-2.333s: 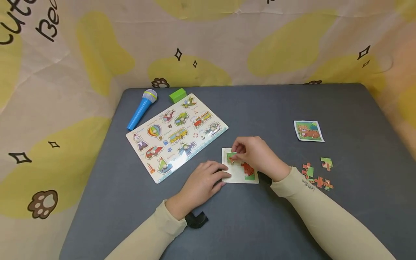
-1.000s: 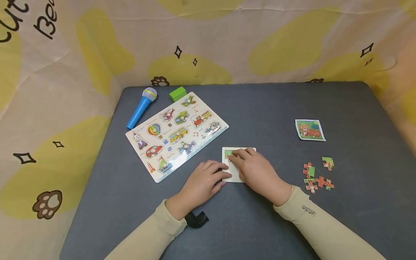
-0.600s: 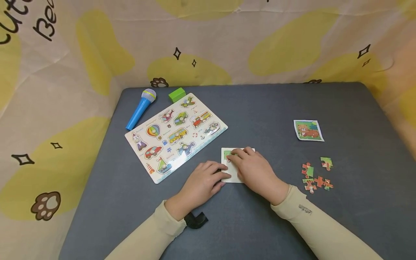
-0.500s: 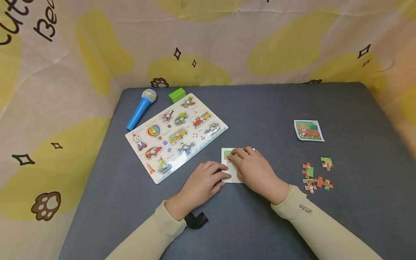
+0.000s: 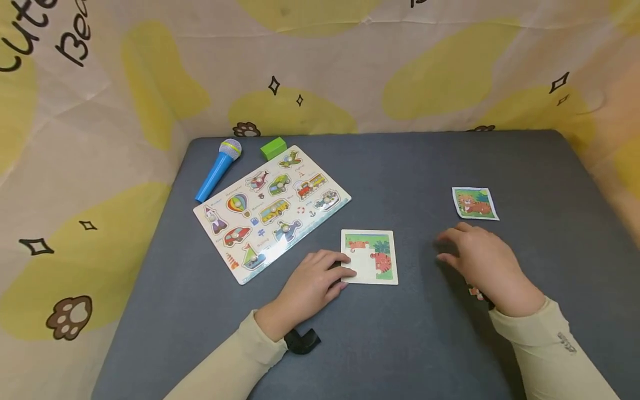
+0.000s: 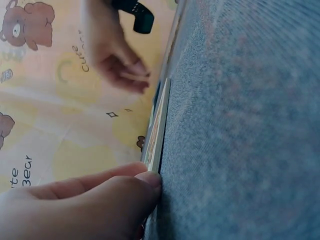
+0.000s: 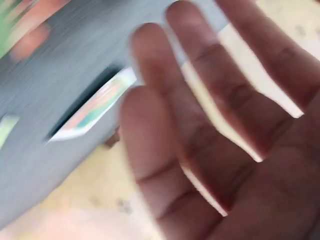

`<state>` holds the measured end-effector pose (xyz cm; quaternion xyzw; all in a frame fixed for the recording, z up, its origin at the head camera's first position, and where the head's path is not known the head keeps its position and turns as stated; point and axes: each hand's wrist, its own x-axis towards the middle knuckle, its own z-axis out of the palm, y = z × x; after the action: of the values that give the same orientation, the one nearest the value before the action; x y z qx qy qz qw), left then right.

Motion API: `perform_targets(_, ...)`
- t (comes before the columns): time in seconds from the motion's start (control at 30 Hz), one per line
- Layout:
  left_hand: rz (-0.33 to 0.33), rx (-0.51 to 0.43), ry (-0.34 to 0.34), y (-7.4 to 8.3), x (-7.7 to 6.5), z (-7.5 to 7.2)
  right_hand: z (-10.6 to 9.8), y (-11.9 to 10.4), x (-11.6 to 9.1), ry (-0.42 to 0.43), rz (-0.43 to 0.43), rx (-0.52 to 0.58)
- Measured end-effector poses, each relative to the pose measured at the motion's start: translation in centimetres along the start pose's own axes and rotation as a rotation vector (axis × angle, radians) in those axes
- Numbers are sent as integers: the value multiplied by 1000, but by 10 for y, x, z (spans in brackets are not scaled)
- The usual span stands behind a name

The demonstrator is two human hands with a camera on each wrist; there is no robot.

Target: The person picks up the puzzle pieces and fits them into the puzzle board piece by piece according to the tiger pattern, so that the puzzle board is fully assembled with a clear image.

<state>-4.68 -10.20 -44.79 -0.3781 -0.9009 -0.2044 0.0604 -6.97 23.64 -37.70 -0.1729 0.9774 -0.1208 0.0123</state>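
Observation:
At the middle of the table in the head view lies a small white puzzle board. Green-and-orange puzzle pieces line its top and right side; the lower left is bare white. My left hand holds the board at its left edge, and the left wrist view shows thumb and finger pinching that edge. Farther right, my right hand hovers over the loose pieces, hiding most of them. Its fingers are spread and hold nothing in the right wrist view, which is blurred.
A picture card lies just beyond my right hand. Back left are a large vehicle peg puzzle, a blue toy microphone and a green block. A patterned cloth rises behind the table.
My right hand set a piece at the board's upper left and pressed it, then let go and moved right over the loose pieces. My left hand stayed at the board.

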Motion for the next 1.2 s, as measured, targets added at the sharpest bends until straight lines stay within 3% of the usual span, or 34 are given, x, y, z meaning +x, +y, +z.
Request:
perform_targets(0.1,-3,0,13,0,-1,0,-2,21,-9,-92,105,8)
perform_targets(0.2,-7,7,26,-1,-2,1,-1,32,-15,-149,158,32)
perform_targets(0.5,-9,24,48,-1,-3,2,6,47,-23,-197,185,174)
perform_targets(0.73,0,20,43,-1,-2,2,5,50,-24,-275,196,386)
perform_targets(0.8,-1,19,40,-1,-2,2,4,45,-20,-243,165,380)
perform_targets(1.0,-9,17,40,-1,0,1,-2,18,1,-38,57,345)
perform_targets(1.2,-25,14,30,-1,0,1,-2,-9,18,-33,1,428)
